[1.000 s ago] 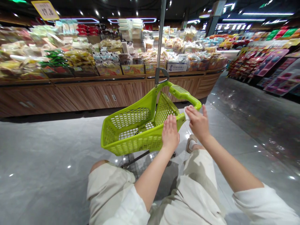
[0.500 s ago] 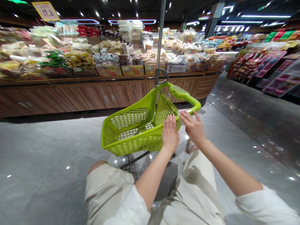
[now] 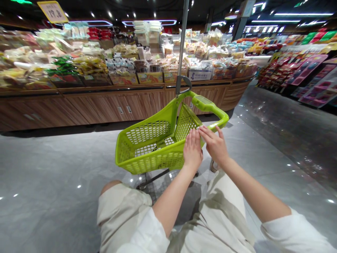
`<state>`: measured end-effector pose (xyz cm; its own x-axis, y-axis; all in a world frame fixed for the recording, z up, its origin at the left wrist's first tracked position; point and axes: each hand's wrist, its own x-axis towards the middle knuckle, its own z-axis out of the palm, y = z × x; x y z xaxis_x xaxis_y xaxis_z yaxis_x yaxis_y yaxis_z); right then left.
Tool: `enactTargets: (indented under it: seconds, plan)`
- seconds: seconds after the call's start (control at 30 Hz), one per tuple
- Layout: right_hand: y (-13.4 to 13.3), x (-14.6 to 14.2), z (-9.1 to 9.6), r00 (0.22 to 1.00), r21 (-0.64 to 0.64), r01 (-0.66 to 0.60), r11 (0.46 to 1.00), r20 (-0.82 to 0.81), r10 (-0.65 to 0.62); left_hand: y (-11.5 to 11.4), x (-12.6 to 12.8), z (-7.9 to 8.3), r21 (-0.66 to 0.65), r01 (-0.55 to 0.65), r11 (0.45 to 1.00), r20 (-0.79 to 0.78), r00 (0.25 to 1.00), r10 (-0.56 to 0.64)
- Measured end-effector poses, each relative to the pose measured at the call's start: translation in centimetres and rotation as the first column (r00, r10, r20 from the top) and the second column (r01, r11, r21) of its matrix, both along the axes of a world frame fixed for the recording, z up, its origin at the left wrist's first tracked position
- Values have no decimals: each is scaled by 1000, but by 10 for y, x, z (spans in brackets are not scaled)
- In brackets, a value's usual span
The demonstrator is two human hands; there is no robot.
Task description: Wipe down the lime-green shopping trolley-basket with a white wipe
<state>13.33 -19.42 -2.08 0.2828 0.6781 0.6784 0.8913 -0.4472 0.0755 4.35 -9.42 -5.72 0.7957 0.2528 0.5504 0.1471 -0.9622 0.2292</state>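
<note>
Just off centre toward four o'clock, see left hand (image 3: 193,150) resting on the near rim of a green shopping cart (image 3: 155,155), released, fingers straight and together. Slightly farther out, past three o'clock, see right hand (image 3: 215,146) laid where rim meets handle (image 3: 207,104), fingertips just beside the left ones, thumb raised apart; cannot tell whether gripping anything beneath. Find the cart across the middle, nose toward eight o'clock, handle curving round at two, grey pole (image 3: 183,45) rising from its far side toward twelve. Beyond, from nine to one o'clock, note a wood-panelled desk (image 3: 102,105) heaped with packaged food (image 3: 91,66); at ten, a price sign (image 3: 53,13) reading 19.8; toward half past two, racks of pink and red goods (image 3: 306,70). At six, notice pale trousers (image 3: 216,221).
</note>
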Motion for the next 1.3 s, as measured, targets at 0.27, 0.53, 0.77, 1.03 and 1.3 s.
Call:
enactTargets:
  seconds: [0.27,0.53,0.77,1.03,1.3]
  plan:
    - [-15,26,15,981,150,194,969,-45,-189,-1,0,3,-9,6,1000,-9,1000,-6]
    - [-21,16,12,999,-17,30,999,-12,-30,1,-2,0,2,9,1000,9,1000,-9]
    - [-19,15,11,992,86,122,989,-32,-119,-3,0,0,-23,0,1000,11,1000,0]
    - [-25,18,8,1000,6,-9,1000,11,9,5,-4,-1,-59,100,993,89,992,-95]
    - [-50,111,57,982,-39,50,998,-181,-56,11,8,1,-175,198,964,185,969,-166]
